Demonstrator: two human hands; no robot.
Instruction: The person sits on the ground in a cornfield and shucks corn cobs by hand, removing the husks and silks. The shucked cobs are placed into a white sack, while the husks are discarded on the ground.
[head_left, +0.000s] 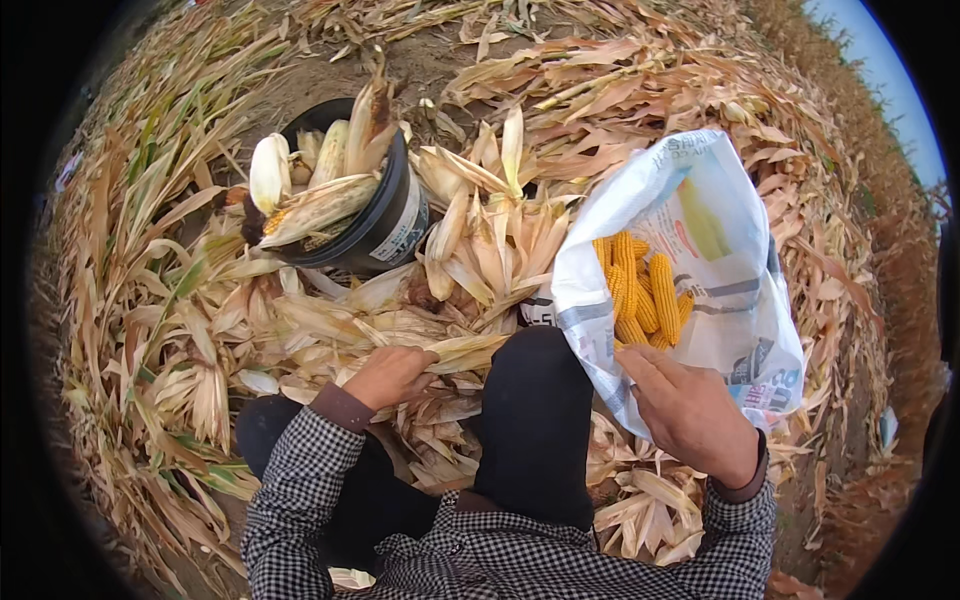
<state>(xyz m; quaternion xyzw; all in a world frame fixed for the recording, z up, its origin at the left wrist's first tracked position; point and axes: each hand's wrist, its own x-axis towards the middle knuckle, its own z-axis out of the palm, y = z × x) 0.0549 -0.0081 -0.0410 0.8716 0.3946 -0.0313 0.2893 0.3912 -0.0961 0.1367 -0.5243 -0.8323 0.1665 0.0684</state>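
My left hand (394, 376) is low over the husk pile, its fingertips closed at the end of a pale, dry corn husk (469, 352). To the right, my right hand (686, 416) reaches over the near rim of a white woven plastic sack (592, 289). A bit of yellow shows by its fingertips, but the fingers hide whether they grip anything. Several husked yellow corn cobs (637, 289) lie inside the open sack. A black plastic bucket (360, 240) stands tilted at the upper left. Several ears of corn (330, 154), most still in husk, stick out of it.
Between bucket and sack lies a heap of loose husks (502, 232). My bent knee (536, 375) rises right beside the sack. Dry corn stalks and leaves (180, 172) cover the ground around me, with bare soil (315, 71) behind the bucket. Standing corn (840, 97) edges the far right.
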